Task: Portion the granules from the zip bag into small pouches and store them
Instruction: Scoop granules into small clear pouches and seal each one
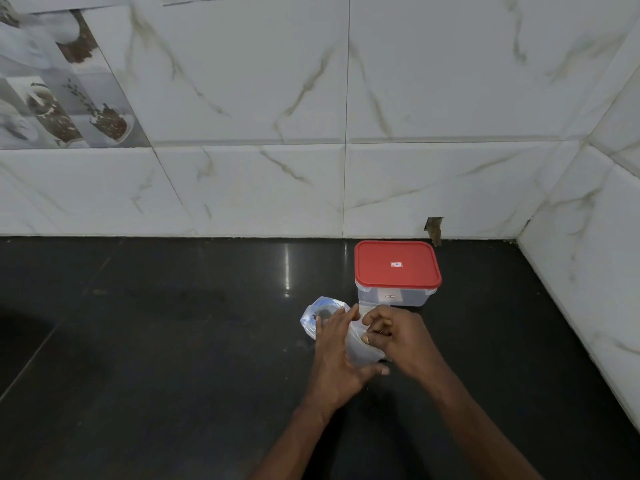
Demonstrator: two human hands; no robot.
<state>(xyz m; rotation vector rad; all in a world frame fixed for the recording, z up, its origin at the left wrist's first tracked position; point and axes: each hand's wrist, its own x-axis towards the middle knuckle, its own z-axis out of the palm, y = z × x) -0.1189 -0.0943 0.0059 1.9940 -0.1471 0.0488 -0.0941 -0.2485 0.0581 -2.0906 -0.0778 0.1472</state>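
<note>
The box [391,296] is a clear plastic tub with rounded corners and a smooth red lid [397,266]. It stands on the glossy black desk [173,341], close to the marble-veined wall tiles [263,188]. Just in front of the box, our two grips meet on a thin, crinkled clear pouch [358,344]. The left grip [337,355] cradles it, fingers laid along it and thumb hooked under its near end. The right grip [394,336] is narrow, fingers curled and thumb pressed on the pouch's right edge. Left of the box's front corner, partly behind the left fingers, lies the bag [311,318], soft clear film with a blue zip. Dark granules [323,312] show dimly inside. Our grips hide most of the pouch, so we cannot tell what it holds.
</note>
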